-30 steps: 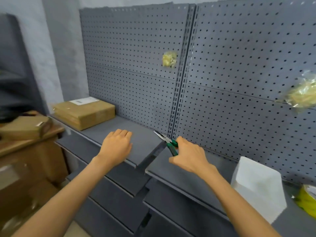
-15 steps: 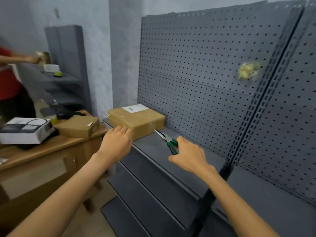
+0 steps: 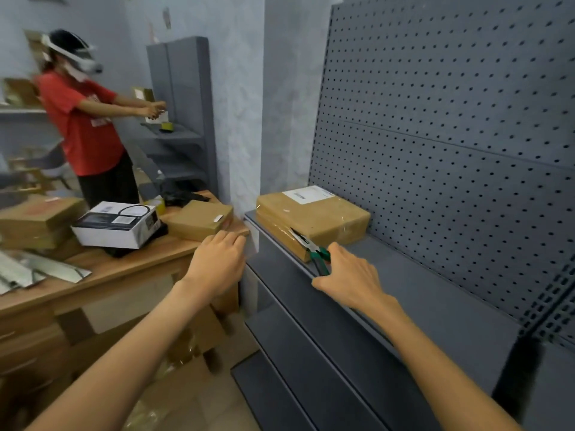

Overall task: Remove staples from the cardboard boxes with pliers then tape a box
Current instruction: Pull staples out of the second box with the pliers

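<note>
A brown cardboard box (image 3: 323,217) with a white label lies on the grey shelf (image 3: 429,287) against the pegboard. My right hand (image 3: 348,276) grips green-handled pliers (image 3: 311,247); their nose points at the box's near front edge, close to it or touching. My left hand (image 3: 217,262) hovers at the shelf's left end, fingers curled loosely, holding nothing. A second, smaller cardboard box (image 3: 199,219) rests on the wooden desk (image 3: 124,269) just left of the shelf.
On the desk stand a white and black product box (image 3: 118,223), a stack of brown boxes (image 3: 34,219) and shiny strips (image 3: 37,269). A person in a red shirt (image 3: 84,119) works at another grey shelf behind. Lower shelves step out below my arms.
My view has swung left, bringing the labelled box, the desk and the other person into view. Both hands travelled left along the shelf; the pliers now reach the box.
</note>
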A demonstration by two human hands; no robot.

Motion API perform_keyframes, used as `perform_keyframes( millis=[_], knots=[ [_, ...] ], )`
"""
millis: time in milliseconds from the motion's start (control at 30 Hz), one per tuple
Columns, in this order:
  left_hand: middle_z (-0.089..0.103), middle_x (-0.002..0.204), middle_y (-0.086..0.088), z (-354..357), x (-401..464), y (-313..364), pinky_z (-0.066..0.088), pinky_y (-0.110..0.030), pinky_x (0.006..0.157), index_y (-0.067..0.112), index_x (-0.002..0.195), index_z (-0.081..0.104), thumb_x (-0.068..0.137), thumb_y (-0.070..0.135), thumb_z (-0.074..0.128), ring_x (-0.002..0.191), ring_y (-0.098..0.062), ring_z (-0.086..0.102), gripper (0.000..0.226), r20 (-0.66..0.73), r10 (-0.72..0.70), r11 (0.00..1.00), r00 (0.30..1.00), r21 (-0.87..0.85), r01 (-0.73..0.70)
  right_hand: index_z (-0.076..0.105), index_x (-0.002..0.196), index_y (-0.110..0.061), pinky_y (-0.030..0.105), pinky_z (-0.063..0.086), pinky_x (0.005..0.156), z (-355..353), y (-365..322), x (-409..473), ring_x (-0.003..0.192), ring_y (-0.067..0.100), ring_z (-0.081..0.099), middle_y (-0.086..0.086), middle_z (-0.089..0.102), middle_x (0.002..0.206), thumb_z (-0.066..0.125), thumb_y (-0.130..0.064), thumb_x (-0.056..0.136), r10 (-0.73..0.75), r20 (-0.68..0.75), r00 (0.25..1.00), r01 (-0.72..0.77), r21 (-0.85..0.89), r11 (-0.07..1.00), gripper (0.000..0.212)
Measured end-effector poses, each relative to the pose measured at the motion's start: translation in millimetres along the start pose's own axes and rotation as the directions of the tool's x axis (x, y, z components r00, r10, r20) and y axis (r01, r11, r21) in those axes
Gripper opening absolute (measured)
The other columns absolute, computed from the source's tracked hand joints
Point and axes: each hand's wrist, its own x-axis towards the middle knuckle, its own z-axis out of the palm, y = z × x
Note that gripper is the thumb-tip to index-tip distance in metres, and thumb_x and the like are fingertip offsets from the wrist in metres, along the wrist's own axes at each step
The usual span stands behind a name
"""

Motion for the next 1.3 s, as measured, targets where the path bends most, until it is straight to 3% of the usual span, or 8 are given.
perform_keyframes(
  millis=[167, 300, 467, 633, 800, 967, 1100, 1300],
  knots=[
    [0.068, 0.095, -0.011, 17.8, 12.5, -25.7, 0.051, -0.037, 0.074, 0.008, 0.096, 0.065, 0.077, 0.018, 0.069, 0.088, -0.032, 0.062, 0.022, 0.073, -0.039, 0.998, 0.997, 0.042, 0.036, 0.037, 0.099, -0.019, 0.036, 0.036, 0.067, 14.4, -6.1, 38.9, 0.083, 0.025, 0.049, -0.003, 0.048, 0.100, 0.059, -0.045, 0.079, -0.008, 0.012, 1.000, 0.008, 0.014, 1.000, 0.040],
    [0.061, 0.119, -0.009, 35.0, 45.8, -45.0, 0.044, -0.038, 0.091, 0.011, 0.118, 0.058, 0.091, 0.023, 0.052, 0.111, -0.028, 0.055, 0.030, 0.044, -0.047, 0.998, 0.998, 0.044, 0.045, 0.037, 0.101, -0.019, 0.035, 0.037, 0.068, 21.9, -7.7, 81.0, 0.085, 0.026, 0.052, -0.002, 0.049, 0.099, 0.058, -0.042, 0.080, -0.033, 0.011, 0.999, 0.032, 0.028, 0.999, 0.037],
    [0.063, 0.112, -0.005, 56.1, 117.6, -66.9, 0.044, -0.035, 0.087, 0.015, 0.108, 0.059, 0.093, 0.029, 0.048, 0.104, -0.024, 0.055, 0.023, -0.012, -0.017, 0.999, 1.000, 0.047, 0.017, 0.038, 0.104, -0.019, 0.036, 0.041, 0.069, 21.7, -5.9, 153.6, 0.087, 0.025, 0.053, -0.001, 0.048, 0.100, 0.058, -0.041, 0.080, -0.028, 0.001, 1.000, 0.028, 0.043, 0.999, 0.038],
    [0.056, 0.129, -0.004, 66.5, 192.0, -75.3, 0.039, -0.036, 0.101, 0.014, 0.128, 0.051, 0.096, 0.032, 0.045, 0.120, -0.024, 0.049, 0.038, -0.012, 0.042, 0.998, 0.999, 0.038, -0.042, 0.040, 0.110, -0.018, 0.038, 0.047, 0.066, 17.5, 4.8, 220.6, 0.083, 0.024, 0.057, -0.001, 0.051, 0.096, 0.059, -0.046, 0.082, -0.017, -0.054, 0.998, 0.018, 0.029, 0.999, 0.044],
    [0.064, 0.114, -0.007, 85.5, 246.4, -77.4, 0.046, -0.037, 0.090, 0.010, 0.114, 0.060, 0.089, 0.021, 0.055, 0.106, -0.027, 0.058, 0.028, -0.033, 0.062, 0.997, 0.998, 0.056, -0.060, 0.038, 0.116, -0.020, 0.033, 0.038, 0.068, 14.2, 18.3, 270.8, 0.087, 0.021, 0.052, 0.001, 0.056, 0.115, 0.061, -0.046, 0.082, 0.019, -0.089, 0.996, -0.016, 0.029, 0.999, 0.049],
    [0.068, 0.096, -0.007, 108.7, 285.7, -76.5, 0.051, -0.037, 0.076, 0.009, 0.100, 0.065, 0.079, 0.018, 0.064, 0.089, -0.028, 0.063, 0.023, -0.027, 0.114, 0.992, 0.993, 0.049, -0.113, 0.038, 0.111, -0.019, 0.032, 0.039, 0.065, 12.3, 28.9, 298.8, 0.080, 0.021, 0.053, 0.000, 0.056, 0.104, 0.061, -0.044, 0.080, 0.066, -0.060, 0.996, -0.067, -0.008, 0.998, 0.045],
    [0.068, 0.096, -0.010, 132.5, 319.4, -65.2, 0.051, -0.041, 0.075, 0.005, 0.102, 0.065, 0.079, 0.016, 0.065, 0.089, -0.032, 0.062, 0.026, -0.042, 0.208, 0.978, 0.977, -0.019, -0.209, 0.037, 0.097, -0.019, 0.031, 0.033, 0.055, 4.7, 45.4, 309.3, 0.069, 0.018, 0.050, -0.005, 0.049, 0.082, 0.060, -0.043, 0.079, 0.130, -0.100, 0.986, -0.134, -0.032, 0.990, 0.038],
    [0.066, 0.088, -0.010, 154.5, 368.4, -30.4, 0.049, -0.039, 0.073, 0.003, 0.090, 0.062, 0.083, 0.015, 0.064, 0.083, -0.031, 0.061, 0.014, -0.095, 0.399, 0.897, 0.912, -0.164, -0.410, 0.037, 0.096, -0.019, 0.030, 0.031, 0.054, 1.4, 72.7, 307.9, 0.070, 0.017, 0.048, -0.009, 0.042, 0.076, 0.060, -0.045, 0.080, 0.308, -0.150, 0.939, -0.315, -0.029, 0.948, 0.038]
  ],
)
